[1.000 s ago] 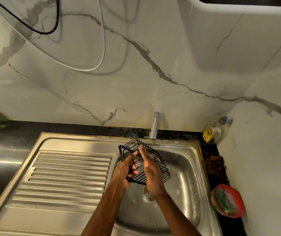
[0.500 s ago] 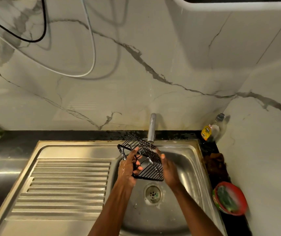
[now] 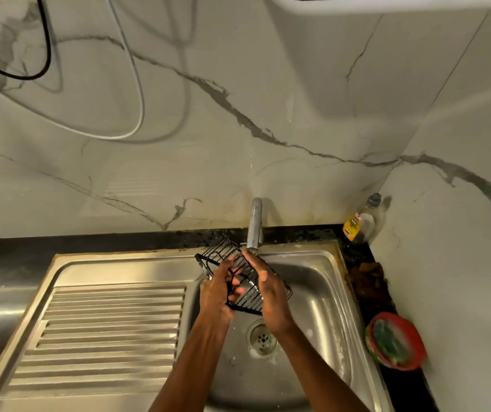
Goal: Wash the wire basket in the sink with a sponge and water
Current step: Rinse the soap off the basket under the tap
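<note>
The wire basket (image 3: 240, 278) is black, made of thin parallel rods on a rectangular frame, and it is held tilted above the sink bowl (image 3: 321, 295), its upper end just under the tap (image 3: 254, 224) near the bowl's back edge, its lower end over the bowl's middle. To its left the ribbed draining board (image 3: 104, 331) takes up the sink's left half and lies bare up to the front and left rims. The left hand (image 3: 217, 292) grips the basket's left side, fingers curled through and around the rods, closed on the frame. The right hand (image 3: 271, 295) lies flat against the basket's right face, fingers together and stretched up toward the tap; whether it holds a sponge cannot be told. Below both hands the drain (image 3: 263, 339) shows in the bowl floor, with bare wet steel around it out to the bowl's right wall. On the dark counter strip by the sink's right rim stands a soap bottle (image 3: 361, 221) in the back corner, and nearer the front a red dish (image 3: 396, 341) holding something green and sudsy.
</note>
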`<state>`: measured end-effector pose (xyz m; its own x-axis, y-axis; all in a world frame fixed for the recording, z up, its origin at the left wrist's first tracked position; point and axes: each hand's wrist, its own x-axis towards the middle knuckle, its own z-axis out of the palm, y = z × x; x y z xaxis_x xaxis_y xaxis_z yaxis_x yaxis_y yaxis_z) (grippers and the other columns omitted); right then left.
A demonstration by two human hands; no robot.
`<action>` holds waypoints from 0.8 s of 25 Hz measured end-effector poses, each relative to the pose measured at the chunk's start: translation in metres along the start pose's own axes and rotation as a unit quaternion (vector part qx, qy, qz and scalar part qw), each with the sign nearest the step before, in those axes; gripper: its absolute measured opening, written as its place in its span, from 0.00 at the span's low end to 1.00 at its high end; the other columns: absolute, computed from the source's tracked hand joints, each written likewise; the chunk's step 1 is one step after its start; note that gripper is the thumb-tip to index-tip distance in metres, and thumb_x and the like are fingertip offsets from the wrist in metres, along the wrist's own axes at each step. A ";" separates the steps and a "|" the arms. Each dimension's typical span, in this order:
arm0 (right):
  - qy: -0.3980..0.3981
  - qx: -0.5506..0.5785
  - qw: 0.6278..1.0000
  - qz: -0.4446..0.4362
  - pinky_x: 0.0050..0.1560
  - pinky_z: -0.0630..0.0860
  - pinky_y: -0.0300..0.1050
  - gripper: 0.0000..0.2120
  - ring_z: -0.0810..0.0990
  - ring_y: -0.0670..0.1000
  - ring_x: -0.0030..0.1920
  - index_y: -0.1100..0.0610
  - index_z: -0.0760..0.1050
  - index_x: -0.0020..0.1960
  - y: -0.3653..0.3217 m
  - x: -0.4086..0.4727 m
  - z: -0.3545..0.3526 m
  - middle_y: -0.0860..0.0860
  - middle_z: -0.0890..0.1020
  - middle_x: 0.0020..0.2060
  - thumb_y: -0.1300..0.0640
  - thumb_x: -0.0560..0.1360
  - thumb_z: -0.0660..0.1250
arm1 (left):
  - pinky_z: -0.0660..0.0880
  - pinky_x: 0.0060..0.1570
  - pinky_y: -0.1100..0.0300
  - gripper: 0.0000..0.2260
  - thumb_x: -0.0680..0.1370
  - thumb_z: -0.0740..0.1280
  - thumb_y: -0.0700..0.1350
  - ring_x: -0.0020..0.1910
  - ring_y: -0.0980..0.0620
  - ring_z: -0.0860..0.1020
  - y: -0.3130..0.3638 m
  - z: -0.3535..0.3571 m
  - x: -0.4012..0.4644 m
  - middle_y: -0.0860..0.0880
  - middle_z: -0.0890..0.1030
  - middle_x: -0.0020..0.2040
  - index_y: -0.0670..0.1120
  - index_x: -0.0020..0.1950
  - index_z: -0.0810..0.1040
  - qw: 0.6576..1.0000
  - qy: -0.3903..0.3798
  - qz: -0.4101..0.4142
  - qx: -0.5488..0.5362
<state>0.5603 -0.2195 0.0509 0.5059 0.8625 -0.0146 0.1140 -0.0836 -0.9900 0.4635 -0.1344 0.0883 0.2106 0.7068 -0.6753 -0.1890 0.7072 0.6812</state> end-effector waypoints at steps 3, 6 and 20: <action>0.002 0.020 0.998 0.054 0.72 0.69 0.57 0.28 0.74 0.55 0.71 0.51 0.73 0.72 0.016 0.013 -0.006 0.52 0.78 0.69 0.37 0.84 0.49 | 0.65 0.17 0.66 0.12 0.74 0.77 0.49 0.21 0.54 0.72 0.004 0.001 -0.001 0.47 0.78 0.29 0.40 0.45 0.82 1.000 0.009 0.000 -0.025; 0.018 0.073 0.990 0.121 0.69 0.70 0.62 0.33 0.79 0.57 0.66 0.52 0.80 0.65 0.021 0.017 -0.009 0.55 0.83 0.62 0.33 0.81 0.47 | 0.67 0.18 0.66 0.11 0.75 0.76 0.48 0.22 0.55 0.73 0.003 0.005 -0.001 0.48 0.79 0.29 0.41 0.49 0.82 0.998 0.044 0.003 -0.054; 0.042 0.157 0.982 0.093 0.59 0.79 0.43 0.30 0.83 0.54 0.60 0.64 0.80 0.60 0.013 0.011 -0.004 0.54 0.86 0.54 0.43 0.84 0.48 | 0.80 0.28 0.59 0.13 0.75 0.76 0.43 0.27 0.52 0.79 -0.012 0.024 0.009 0.42 0.84 0.38 0.35 0.54 0.82 0.983 0.118 0.006 -0.143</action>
<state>0.5712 -0.2132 0.0386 0.5628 0.8020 -0.2000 -0.2488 -0.0663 -0.9663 0.4903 -0.1372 0.0806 -0.0158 0.6746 -0.7380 -0.4594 0.6507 0.6046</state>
